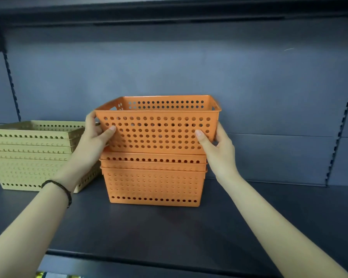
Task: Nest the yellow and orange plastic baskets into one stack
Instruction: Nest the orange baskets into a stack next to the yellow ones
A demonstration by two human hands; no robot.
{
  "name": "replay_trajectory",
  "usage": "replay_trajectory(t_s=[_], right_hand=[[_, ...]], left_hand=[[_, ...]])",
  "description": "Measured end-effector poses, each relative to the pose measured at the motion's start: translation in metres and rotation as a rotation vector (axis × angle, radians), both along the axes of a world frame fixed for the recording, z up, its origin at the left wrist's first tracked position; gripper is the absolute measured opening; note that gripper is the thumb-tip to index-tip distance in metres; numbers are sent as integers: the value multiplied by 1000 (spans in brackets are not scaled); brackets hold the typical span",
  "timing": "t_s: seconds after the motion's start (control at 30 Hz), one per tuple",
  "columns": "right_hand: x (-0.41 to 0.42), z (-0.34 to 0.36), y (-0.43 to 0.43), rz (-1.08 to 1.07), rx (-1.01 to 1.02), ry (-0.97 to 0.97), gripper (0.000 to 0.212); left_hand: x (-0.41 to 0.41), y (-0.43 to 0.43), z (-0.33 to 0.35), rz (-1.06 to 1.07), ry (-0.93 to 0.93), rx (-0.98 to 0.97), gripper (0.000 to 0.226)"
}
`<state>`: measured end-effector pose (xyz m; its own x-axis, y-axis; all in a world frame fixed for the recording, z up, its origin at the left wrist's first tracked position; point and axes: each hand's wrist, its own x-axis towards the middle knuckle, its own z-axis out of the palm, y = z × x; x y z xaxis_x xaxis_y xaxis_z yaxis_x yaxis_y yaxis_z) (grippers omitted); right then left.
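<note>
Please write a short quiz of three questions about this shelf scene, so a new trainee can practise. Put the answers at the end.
1. True or false: the top orange basket is held by both hands.
2. Where does the yellow stack stand, seen from the camera? A) left of the orange stack B) right of it C) on top of it
3. Fill in: the left hand's wrist wears a dark ____.

Key
1. True: the left hand and the right hand grip its two ends.
2. A
3. bracelet
</note>
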<state>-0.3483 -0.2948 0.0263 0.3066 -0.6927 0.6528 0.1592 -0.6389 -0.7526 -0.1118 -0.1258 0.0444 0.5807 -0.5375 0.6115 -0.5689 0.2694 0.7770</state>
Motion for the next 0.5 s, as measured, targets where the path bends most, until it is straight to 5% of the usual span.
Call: replay_trajectory(t_s=[0.13, 0.4, 0.5], right_hand=[[14, -5, 4, -51, 1, 29, 62], [21, -28, 2, -136, 52, 159, 38], [25, -41, 0, -289, 55, 180, 50]], left_hand=[[17, -5, -19, -43, 51, 22, 39], [38, -8, -44, -23, 72, 36, 49], [37, -10, -53, 47, 30, 6, 46]])
